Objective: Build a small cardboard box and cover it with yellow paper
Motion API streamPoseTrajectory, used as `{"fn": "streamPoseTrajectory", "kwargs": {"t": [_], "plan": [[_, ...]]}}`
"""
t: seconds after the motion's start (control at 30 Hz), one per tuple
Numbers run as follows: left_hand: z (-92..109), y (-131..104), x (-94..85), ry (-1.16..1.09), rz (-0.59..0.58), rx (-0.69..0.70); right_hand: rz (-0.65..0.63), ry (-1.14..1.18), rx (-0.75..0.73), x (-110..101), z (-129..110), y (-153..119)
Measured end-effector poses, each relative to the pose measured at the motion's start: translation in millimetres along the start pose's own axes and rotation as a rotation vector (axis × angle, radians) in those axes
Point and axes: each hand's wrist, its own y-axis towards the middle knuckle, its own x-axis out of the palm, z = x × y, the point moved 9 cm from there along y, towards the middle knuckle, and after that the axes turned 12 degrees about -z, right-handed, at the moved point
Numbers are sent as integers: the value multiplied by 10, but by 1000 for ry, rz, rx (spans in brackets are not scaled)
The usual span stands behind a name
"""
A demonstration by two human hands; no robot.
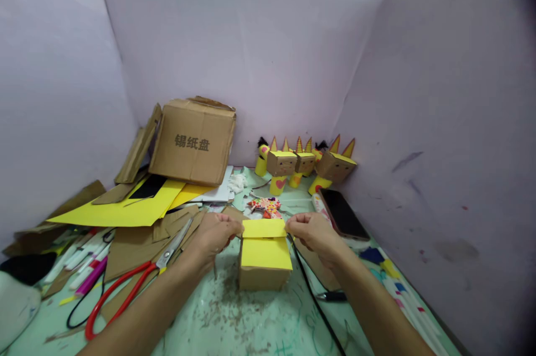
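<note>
A small cardboard box point(264, 279) with yellow paper on its top sits on the table in front of me. Across the far end of that top is a yellow paper strip point(263, 228). My left hand point(220, 231) pinches the strip's left end between thumb and fingers. At the opposite end, my right hand point(310, 231) has the strip's right corner in a pinch. Whether the strip rests on the box or hovers just over it, I cannot tell.
Red-handled scissors point(125, 294) lie left among cardboard scraps and markers point(90, 275). Behind stand a large carton point(192, 141) and several box-headed paper figures point(281, 165). A phone point(343, 213), a pen point(331, 296) and a black cable point(312, 289) are on the right.
</note>
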Motion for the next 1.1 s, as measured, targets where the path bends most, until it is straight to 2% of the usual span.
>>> {"fn": "streamPoseTrajectory", "kwargs": {"t": [0.37, 0.6, 1.1], "plan": [[-27, 38, 12, 28, 4, -16, 30, -131, 50, -31, 64, 24], [-40, 50, -16, 30, 49, -1, 33, -185, 49, -25, 65, 38], [-107, 98, -6, 18, 40, -7, 48, -197, 51, -40, 87, 60]]}}
